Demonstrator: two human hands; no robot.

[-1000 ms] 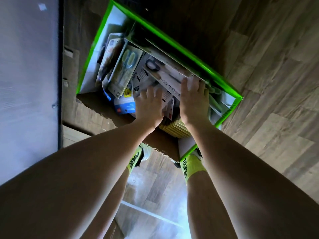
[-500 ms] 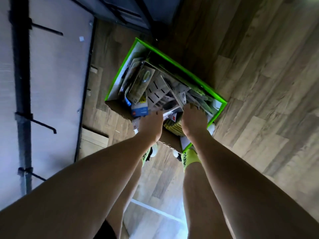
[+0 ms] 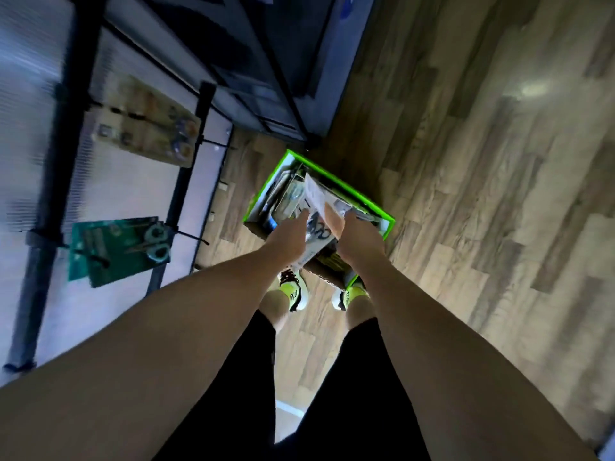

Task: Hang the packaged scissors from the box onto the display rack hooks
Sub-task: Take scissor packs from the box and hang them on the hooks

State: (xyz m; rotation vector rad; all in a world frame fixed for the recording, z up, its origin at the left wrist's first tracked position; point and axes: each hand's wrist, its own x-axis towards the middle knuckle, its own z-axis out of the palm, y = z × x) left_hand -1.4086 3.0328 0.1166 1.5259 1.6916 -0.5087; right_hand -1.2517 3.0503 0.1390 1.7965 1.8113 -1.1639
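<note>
Gripping a flat white scissors pack [image 3: 316, 207], both hands' [image 3: 289, 239] [image 3: 357, 241] grips hover above the green-rimmed box [image 3: 349, 188].

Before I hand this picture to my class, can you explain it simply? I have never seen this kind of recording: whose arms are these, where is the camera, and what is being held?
There is no machine here. A person wears one wide-angle camera on the head, looking down, so you see their own arms, legs and yellow-green socks. On the wooden floor stands a green-edged box of packaged goods. The left hand and right hand together hold a white package of scissors above the box. To the left is a display rack with hooks; a green scissors pack and a brownish pack already hang there. The picture is blurred, so finer details are unclear.
</note>
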